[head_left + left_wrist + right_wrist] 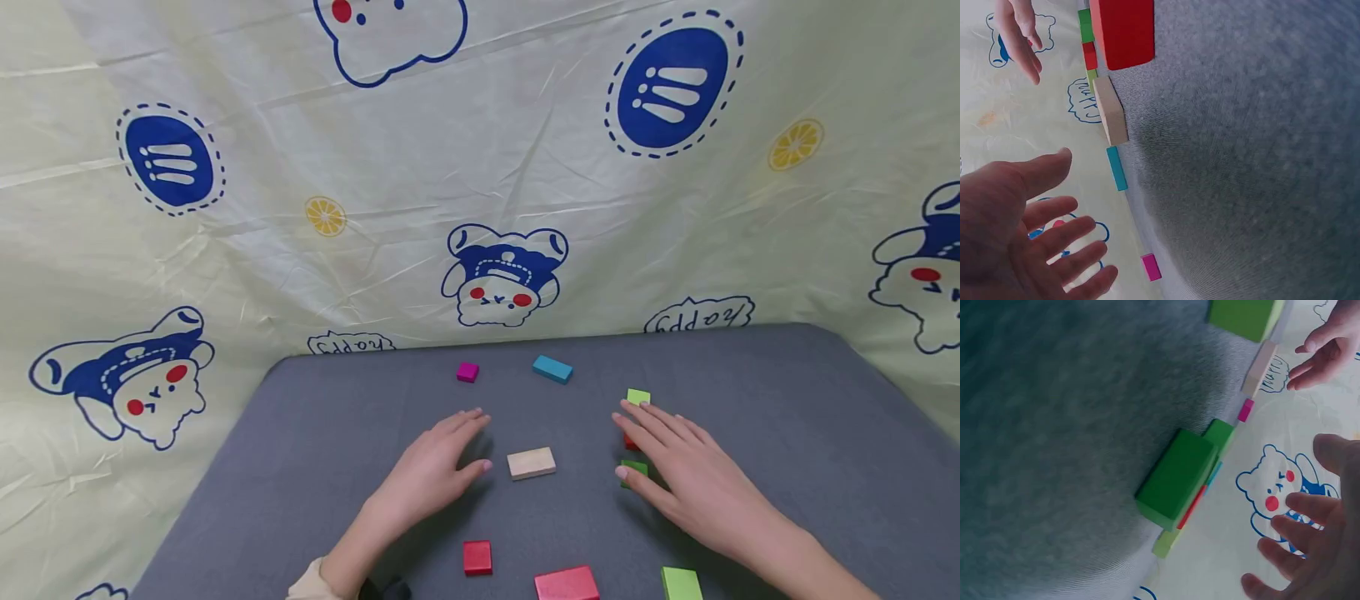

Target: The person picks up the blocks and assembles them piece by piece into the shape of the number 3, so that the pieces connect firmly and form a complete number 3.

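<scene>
Lying on the bench (pixel 315 467) between the left hand (pixel 431 471) and the right hand (pixel 697 479), nearer the left, the pale block (pixel 532 463) is judged to be light, stiff and hardly fragile, its smooth faces perhaps slightly slippery; a grip would best be taken across its long sides, near the middle. Nothing is held: in both hands, thumb and fingers are parted. Below the right thumb, a green block (pixel 1175 476) is seen; beyond the left fingertips, a magenta block (pixel 467 372).

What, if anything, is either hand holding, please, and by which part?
Nothing is held: the left hand and the right hand both hover empty above the table.
</scene>
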A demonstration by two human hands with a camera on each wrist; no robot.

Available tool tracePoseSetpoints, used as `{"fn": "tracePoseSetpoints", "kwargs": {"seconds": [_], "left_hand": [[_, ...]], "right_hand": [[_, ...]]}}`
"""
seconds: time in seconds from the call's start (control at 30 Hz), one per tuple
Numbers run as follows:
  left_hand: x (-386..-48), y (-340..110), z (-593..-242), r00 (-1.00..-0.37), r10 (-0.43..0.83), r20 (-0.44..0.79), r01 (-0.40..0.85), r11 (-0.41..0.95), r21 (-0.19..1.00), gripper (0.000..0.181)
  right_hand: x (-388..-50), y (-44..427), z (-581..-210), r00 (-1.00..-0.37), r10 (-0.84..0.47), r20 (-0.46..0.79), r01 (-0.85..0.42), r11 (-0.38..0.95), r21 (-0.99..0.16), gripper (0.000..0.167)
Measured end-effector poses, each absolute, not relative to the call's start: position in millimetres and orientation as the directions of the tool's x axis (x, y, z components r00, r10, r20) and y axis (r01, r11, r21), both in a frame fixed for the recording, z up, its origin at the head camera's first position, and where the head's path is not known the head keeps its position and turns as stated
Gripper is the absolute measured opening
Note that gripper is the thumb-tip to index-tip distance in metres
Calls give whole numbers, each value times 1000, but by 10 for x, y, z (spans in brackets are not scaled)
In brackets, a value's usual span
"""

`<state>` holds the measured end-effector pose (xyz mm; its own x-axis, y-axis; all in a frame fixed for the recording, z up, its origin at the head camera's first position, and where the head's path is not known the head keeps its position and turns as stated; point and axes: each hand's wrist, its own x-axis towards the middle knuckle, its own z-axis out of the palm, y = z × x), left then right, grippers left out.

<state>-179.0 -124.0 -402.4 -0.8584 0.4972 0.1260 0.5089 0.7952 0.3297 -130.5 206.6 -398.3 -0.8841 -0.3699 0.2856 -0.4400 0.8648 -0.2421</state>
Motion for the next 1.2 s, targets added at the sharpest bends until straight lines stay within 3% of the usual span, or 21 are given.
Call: {"fn": "tracePoseSetpoints", "kwargs": {"seconds": [0.33, 0.7, 1.2], "left_hand": [[-1895, -1153, -4059, -822, 564, 78, 531, 711, 461, 36], [-2020, -1035, -4172, -794, 608, 21, 504, 639, 581, 32], [-2037, -965, -4221, -771, 637, 22, 523, 613, 592, 31]], "right_hand": [[-1361, 2090, -4008, -844, -422, 331, -517, 805, -290, 52], [-1431, 2157, -4071, -858, -437, 269, -512, 762, -396, 49], [-1429, 2224, -4112, -861, -431, 270, -507, 761, -404, 47]]}}
